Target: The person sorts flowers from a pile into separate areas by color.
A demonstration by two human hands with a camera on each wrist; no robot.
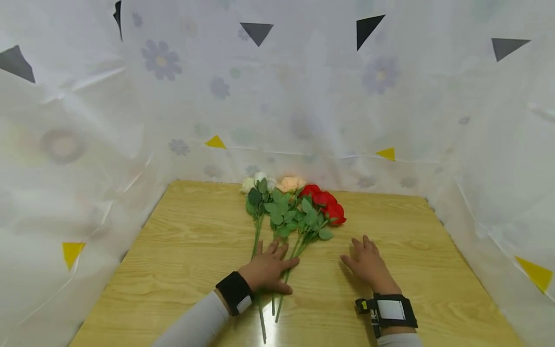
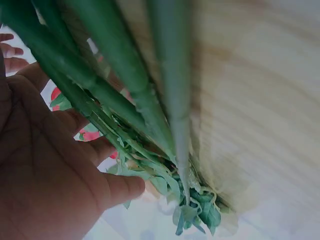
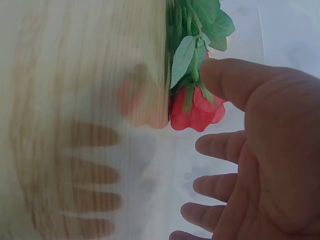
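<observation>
Artificial roses lie side by side at the middle of the table, with white roses on the left, peach roses in the centre and red roses on the right. Their green stems run toward the near edge. Over the stems my left hand lies with fingers spread; in the left wrist view the palm faces the stems. My right hand hovers palm down to the right of the flowers, fingers apart and holding nothing. A red rose appears beyond its thumb in the right wrist view.
The wooden table has a glossy top that reflects the hand and flowers. White patterned sheeting surrounds its back and both sides. Black and yellow triangle markers are on the sheeting.
</observation>
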